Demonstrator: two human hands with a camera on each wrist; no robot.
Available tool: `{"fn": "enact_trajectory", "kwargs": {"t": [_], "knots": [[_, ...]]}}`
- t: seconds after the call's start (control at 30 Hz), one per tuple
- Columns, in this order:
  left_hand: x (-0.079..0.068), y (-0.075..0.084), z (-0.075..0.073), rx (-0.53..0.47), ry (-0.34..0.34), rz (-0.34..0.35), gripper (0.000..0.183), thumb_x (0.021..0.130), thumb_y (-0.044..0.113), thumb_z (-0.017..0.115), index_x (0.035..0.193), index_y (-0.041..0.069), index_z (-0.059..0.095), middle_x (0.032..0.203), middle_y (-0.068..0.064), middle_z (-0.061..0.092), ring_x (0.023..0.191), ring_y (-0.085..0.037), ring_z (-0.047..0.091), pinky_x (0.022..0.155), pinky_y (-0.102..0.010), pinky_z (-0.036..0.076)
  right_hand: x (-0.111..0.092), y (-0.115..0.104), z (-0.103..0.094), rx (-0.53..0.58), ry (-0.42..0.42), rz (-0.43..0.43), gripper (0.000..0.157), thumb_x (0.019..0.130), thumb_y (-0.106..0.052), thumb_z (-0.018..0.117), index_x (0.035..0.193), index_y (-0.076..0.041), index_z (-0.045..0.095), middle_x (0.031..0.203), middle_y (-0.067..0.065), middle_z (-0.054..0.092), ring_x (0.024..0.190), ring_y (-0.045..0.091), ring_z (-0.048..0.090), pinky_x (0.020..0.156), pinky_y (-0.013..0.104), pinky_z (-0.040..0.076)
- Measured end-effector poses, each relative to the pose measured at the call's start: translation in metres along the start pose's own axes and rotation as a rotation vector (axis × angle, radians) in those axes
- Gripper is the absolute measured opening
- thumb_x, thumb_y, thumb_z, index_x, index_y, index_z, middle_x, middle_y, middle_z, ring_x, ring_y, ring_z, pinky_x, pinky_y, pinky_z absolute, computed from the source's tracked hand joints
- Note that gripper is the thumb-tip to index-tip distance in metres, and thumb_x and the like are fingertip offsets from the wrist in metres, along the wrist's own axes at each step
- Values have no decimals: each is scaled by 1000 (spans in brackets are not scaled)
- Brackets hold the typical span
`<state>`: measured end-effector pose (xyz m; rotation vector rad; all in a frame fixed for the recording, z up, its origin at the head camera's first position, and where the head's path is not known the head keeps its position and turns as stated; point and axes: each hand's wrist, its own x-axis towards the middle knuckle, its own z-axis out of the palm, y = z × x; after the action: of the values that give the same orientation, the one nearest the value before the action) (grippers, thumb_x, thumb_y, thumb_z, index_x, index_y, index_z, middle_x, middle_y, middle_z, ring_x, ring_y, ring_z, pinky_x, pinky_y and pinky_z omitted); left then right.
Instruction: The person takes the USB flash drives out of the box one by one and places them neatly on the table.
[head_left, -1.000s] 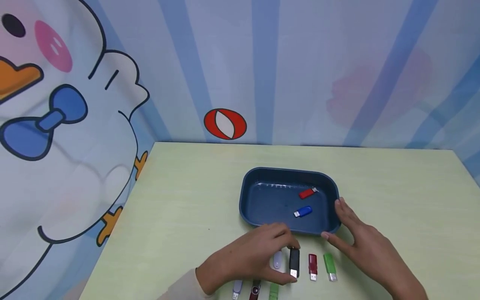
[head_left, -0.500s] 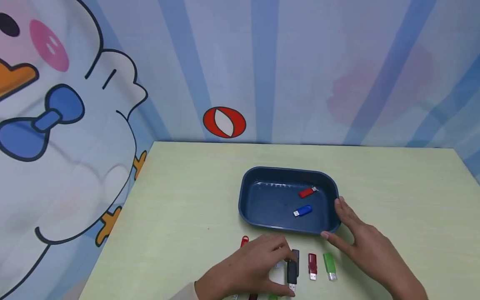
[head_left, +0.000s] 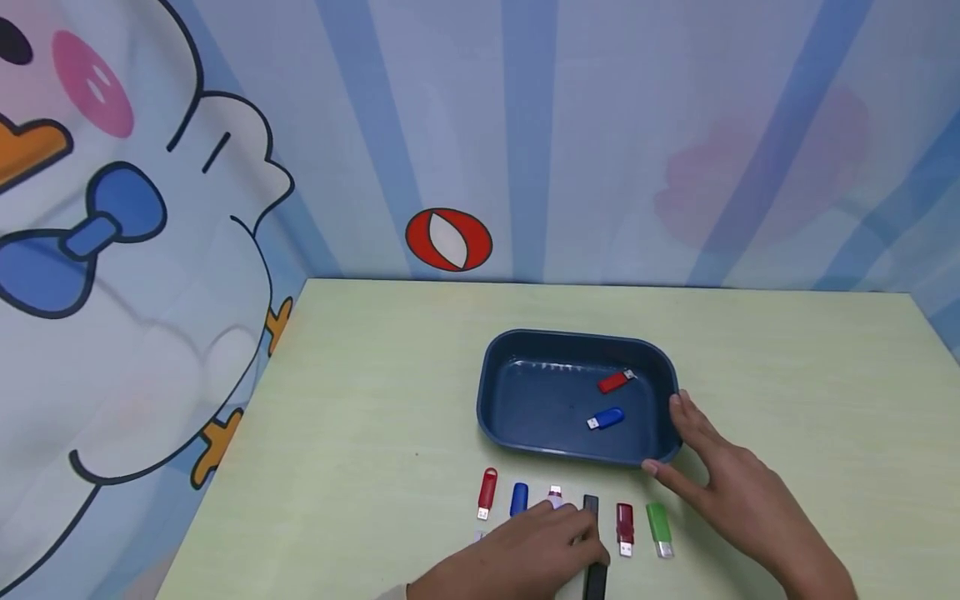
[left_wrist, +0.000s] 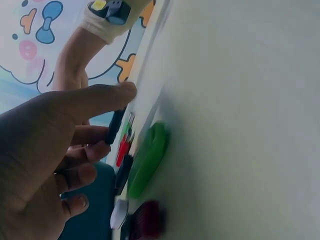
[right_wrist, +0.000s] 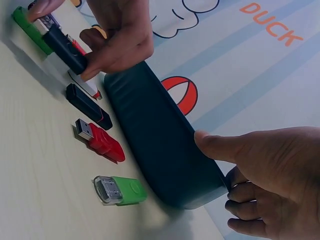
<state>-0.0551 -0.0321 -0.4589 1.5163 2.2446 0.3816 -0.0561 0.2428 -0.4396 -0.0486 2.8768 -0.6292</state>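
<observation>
My left hand (head_left: pixel 517 550) pinches a black USB stick (right_wrist: pixel 65 51) between thumb and fingers, above the table; its metal plug faces the thumb. A second black USB stick (right_wrist: pixel 89 106) lies on the table just beyond it. My right hand (head_left: pixel 757 500) rests at the near right corner of the dark blue tray (head_left: pixel 517 446), thumb touching the near side and straight fingers the right side. Inside the tray lie a red USB stick (head_left: pixel 615 382) and a blue USB stick (head_left: pixel 606 418).
In front of the tray lie a red stick (head_left: pixel 487 493), a blue one (head_left: pixel 519 498), a white one (head_left: pixel 555 497), a dark red one (head_left: pixel 625 527) and a green one (head_left: pixel 659 527). Another green stick (left_wrist: pixel 147 162) lies nearer. A printed cloth wall (head_left: pixel 600 142) stands behind the table.
My left hand has drawn the black USB stick toward the table's near side, uncovering the black stick beyond it and the red and blue sticks on the left. My right hand stays on the tray.
</observation>
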Motion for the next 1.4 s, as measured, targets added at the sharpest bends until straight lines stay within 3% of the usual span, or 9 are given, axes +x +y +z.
{"fn": "enact_trajectory", "kwargs": {"t": [0.17, 0.6, 1.4], "knots": [[0, 5, 7, 43, -18, 1, 47, 100, 49, 71, 140, 25, 65, 124, 10, 62, 104, 2, 52, 83, -6, 35, -1, -1, 0, 7, 5, -3, 103, 95, -67, 68, 168, -9, 24, 174, 21, 22, 145, 56, 44, 100, 70, 50], [-4, 6, 10, 133, -15, -21, 45, 103, 58, 62, 136, 28, 67, 123, 12, 63, 104, -1, 54, 83, -12, 37, 0, -1, -1, 13, 8, -2, 103, 95, -66, 68, 169, -10, 23, 174, 21, 23, 145, 57, 44, 99, 69, 51], [-3, 6, 12, 150, -42, -62, 47, 102, 62, 60, 135, 28, 67, 126, 13, 65, 106, -1, 55, 81, -14, 36, 2, -1, 2, -4, 1, 12, 104, 94, -66, 69, 168, -9, 23, 174, 22, 22, 146, 57, 42, 100, 70, 50]]}}
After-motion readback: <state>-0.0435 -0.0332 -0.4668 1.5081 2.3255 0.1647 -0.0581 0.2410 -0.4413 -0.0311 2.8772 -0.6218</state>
